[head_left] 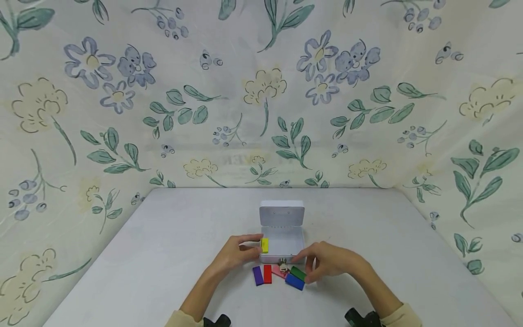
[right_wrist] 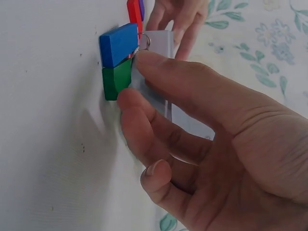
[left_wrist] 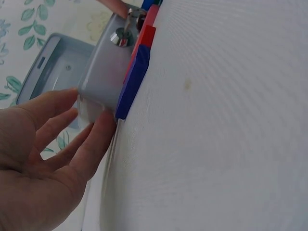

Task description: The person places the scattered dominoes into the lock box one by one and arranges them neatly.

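A small pale metal box [head_left: 282,259] with a lock and keys [head_left: 283,267] on its front stands with its lid [head_left: 282,215] raised. A yellow block [head_left: 264,245] is inside, at the left. My left hand [head_left: 239,250] touches the box's left side, fingers mostly straight, as the left wrist view shows. My right hand [head_left: 328,261] is at the front right corner with loosely bent fingers; nothing is visibly pinched. Its fingertips are close to the green block [right_wrist: 117,79] and blue block [right_wrist: 119,44]; whether they touch cannot be told.
In front of the box lie a purple block [head_left: 258,275], a red block [head_left: 267,274] and a pink block [head_left: 278,271], partly hidden by the keys. The white table [head_left: 184,218] meets a flower-patterned cloth [head_left: 261,113] at the back and sides.
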`<state>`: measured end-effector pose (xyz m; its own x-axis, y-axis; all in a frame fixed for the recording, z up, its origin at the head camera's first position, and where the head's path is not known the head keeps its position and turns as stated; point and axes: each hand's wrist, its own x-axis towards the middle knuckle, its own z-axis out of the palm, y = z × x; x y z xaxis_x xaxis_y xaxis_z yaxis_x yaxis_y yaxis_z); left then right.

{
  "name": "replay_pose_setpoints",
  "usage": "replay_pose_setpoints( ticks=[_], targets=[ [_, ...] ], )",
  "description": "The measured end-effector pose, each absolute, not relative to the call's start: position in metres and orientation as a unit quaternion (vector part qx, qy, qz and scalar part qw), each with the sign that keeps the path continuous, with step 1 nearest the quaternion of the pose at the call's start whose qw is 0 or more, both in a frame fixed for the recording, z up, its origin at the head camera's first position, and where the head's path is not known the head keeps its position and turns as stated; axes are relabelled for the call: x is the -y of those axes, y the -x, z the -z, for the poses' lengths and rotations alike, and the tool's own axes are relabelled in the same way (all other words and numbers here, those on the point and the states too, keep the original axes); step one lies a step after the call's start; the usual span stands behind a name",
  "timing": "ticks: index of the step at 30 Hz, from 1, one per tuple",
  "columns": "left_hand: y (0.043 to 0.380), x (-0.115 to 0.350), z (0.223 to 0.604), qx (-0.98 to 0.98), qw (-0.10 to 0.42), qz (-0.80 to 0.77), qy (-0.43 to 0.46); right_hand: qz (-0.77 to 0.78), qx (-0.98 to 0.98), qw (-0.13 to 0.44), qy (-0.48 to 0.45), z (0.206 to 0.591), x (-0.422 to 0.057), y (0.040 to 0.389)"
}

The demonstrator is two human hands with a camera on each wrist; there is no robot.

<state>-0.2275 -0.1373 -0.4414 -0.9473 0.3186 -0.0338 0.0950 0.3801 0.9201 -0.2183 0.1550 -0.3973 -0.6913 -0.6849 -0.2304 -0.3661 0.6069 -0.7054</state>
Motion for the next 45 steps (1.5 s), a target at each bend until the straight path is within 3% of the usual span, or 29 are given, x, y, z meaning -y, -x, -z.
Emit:
replay_pose_setpoints(
  ticks=[45],
  targets=[
    [0.2297,0.1382,0.4447,-0.835,0.099,-0.529,-0.116,0.284,-0.885,0.241,0.28,0.4036,-0.1534,0.208]
  ],
)
